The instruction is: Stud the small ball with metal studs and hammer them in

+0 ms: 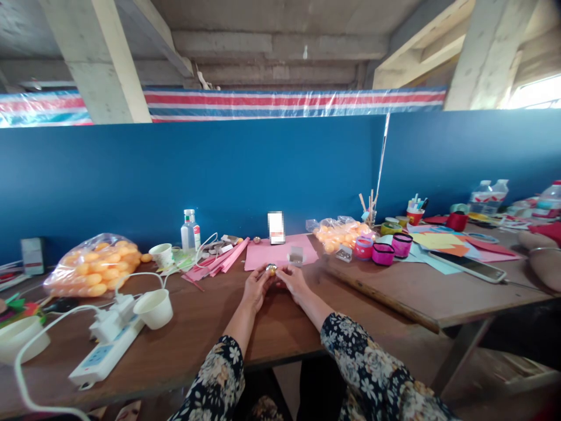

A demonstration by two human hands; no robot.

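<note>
Both my hands meet over the brown table (280, 327), just in front of a pink paper sheet (280, 252). My left hand (255, 287) and my right hand (293, 280) pinch a small round yellowish ball (271, 269) between their fingertips. The fingers of both are curled round it. My sleeves are dark with a flower print. A small grey piece (296, 255) lies on the pink sheet just beyond my right hand.
Left: a bag of orange balls (90, 270), paper cups (154, 308), a power strip (107, 349) with white cable, a clear bottle (190, 231), pink strips (221, 261). Right: a second bag of balls (339, 232), pink tape rolls (383, 254), coloured papers, a phone (468, 266), another person's arm (543, 260). A blue partition stands behind.
</note>
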